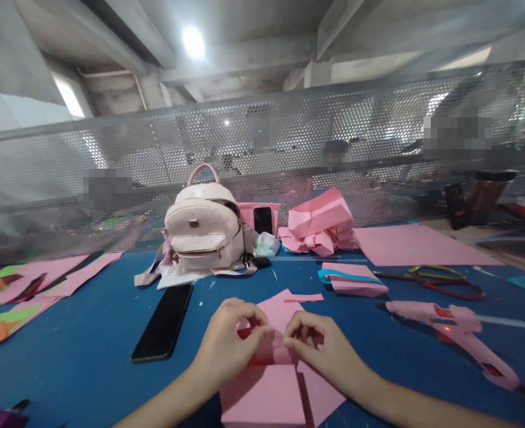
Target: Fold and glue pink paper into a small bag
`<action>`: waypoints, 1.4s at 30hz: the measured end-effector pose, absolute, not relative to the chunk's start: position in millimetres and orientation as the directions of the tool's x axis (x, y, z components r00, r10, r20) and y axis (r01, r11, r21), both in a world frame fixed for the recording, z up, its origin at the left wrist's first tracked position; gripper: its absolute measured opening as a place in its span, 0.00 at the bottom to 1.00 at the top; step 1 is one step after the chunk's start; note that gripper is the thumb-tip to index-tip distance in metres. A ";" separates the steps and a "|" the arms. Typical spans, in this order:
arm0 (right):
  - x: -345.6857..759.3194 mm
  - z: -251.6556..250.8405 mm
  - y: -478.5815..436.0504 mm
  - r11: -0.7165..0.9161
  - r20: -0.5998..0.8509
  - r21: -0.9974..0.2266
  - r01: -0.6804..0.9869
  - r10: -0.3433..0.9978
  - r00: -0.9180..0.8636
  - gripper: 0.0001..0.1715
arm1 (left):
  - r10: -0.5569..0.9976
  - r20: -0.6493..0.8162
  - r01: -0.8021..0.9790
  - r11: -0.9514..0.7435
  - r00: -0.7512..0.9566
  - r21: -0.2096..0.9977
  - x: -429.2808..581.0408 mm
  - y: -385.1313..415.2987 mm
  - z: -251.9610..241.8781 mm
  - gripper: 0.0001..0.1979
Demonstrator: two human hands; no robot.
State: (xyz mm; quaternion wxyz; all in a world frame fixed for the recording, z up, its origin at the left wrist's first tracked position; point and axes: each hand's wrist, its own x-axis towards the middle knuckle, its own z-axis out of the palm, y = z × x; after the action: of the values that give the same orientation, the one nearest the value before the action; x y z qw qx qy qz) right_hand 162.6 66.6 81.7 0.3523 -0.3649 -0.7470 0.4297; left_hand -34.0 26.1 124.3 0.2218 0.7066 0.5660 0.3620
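Observation:
My left hand [236, 334] is closed, thumb and finger pinching one end of a thin pink paper strip [277, 333]. At the other end, the fingertips of my right hand [320, 346] pinch the same strip; my fingers partly hide it. Just below lies a folded pink paper box [262, 395] with a raised panel behind it. Under the box and my hands spreads a pink paper sheet [320, 389]. A short loose pink strip [304, 298] rests at that sheet's far edge.
Right of my hands are a pink glue gun [458, 333] with a lit red light, scissors [440, 280] and a folded pink piece with a blue band [355, 279]. A black phone [163, 324] lies left. A white backpack [204, 229] and crumpled pink paper [320, 223] stand behind.

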 end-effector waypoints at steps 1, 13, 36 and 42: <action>163.0 80.6 66.9 0.362 0.213 -0.902 0.236 0.848 -0.486 0.16 | 0.964 0.251 0.627 -0.252 0.093 0.737 -34.4 26.3 124.2 0.07; 164.9 76.3 63.6 0.447 0.282 -0.866 0.223 0.805 -0.522 0.07 | 0.968 0.210 0.582 -0.251 0.138 0.773 -30.2 23.5 118.6 0.08; 176.7 75.9 88.0 0.404 0.257 -0.892 0.203 0.823 -0.507 0.14 | 0.980 0.156 0.314 -0.188 0.124 0.931 -51.5 38.1 71.1 0.25; 177.2 76.7 90.5 0.375 0.234 -0.910 0.178 0.818 -0.526 0.19 | 0.971 0.141 0.304 -0.195 0.192 0.932 -50.1 36.8 70.3 0.25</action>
State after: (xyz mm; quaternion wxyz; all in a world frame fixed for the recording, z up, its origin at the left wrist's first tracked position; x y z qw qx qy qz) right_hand 177.2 90.5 76.7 0.3558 -0.3325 -0.7488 0.4495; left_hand -50.1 36.8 70.3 0.4072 0.6558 0.4863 0.4095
